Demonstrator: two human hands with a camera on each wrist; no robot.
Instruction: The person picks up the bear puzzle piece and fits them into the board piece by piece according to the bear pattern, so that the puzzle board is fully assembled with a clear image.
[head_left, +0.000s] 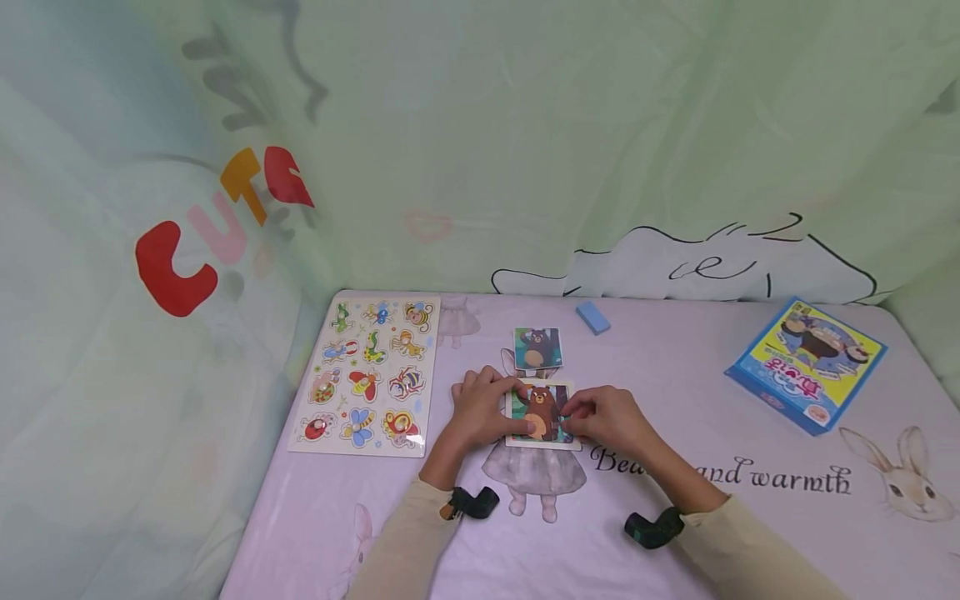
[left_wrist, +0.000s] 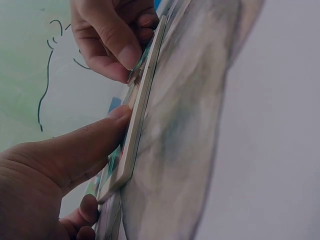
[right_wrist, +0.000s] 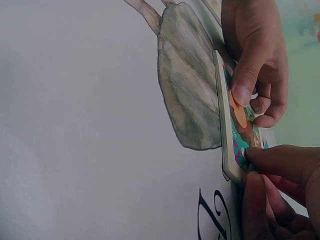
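Observation:
A small square bear puzzle (head_left: 546, 402) in a pale frame lies on the cloth, showing a brown bear against greenery. My left hand (head_left: 480, 407) holds it from the left, its thumb pressed on the bear's belly and its index finger at the upper left corner. From the right side, my right hand (head_left: 606, 417) pinches a puzzle piece (right_wrist: 239, 150) between thumb and fingertips at the puzzle's right edge. Those fingers cover much of the piece. Just behind the puzzle lies a matching bear picture card (head_left: 537, 348).
An insect picture board (head_left: 367, 375) lies to the left. A small blue block (head_left: 592, 317) sits behind the card. At the right is a blue and yellow box (head_left: 810, 362). The table's printed cloth (head_left: 675, 517) runs back to a hanging green curtain (head_left: 480, 167).

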